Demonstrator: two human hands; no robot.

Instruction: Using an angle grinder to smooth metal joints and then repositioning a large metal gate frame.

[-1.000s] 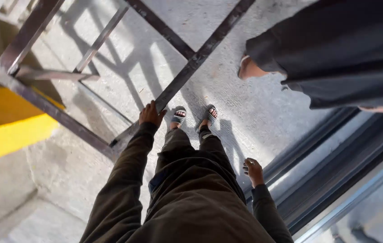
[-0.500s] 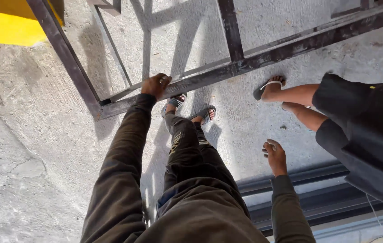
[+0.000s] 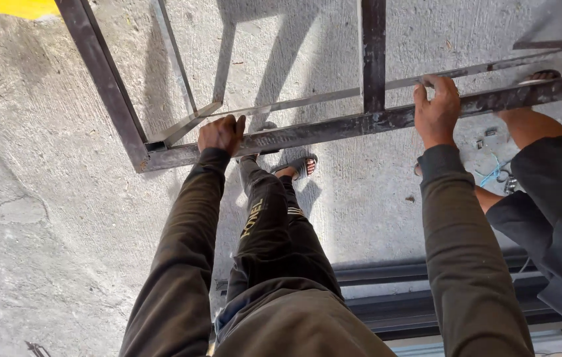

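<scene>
While the left hand (image 3: pixel 220 133) stays clenched on the metal frame (image 3: pixel 334 129), the right hand's (image 3: pixel 437 111) fingers now grasp it too.

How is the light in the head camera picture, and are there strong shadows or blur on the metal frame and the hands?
Head view: hard sunlight on the grey concrete floor; the dark rusty metal frame throws sharp bar shadows across the floor; the left hand and right hand on the frame's rail are sharp, with no clear motion blur; the dark channel near the bottom lies in shade.
</scene>
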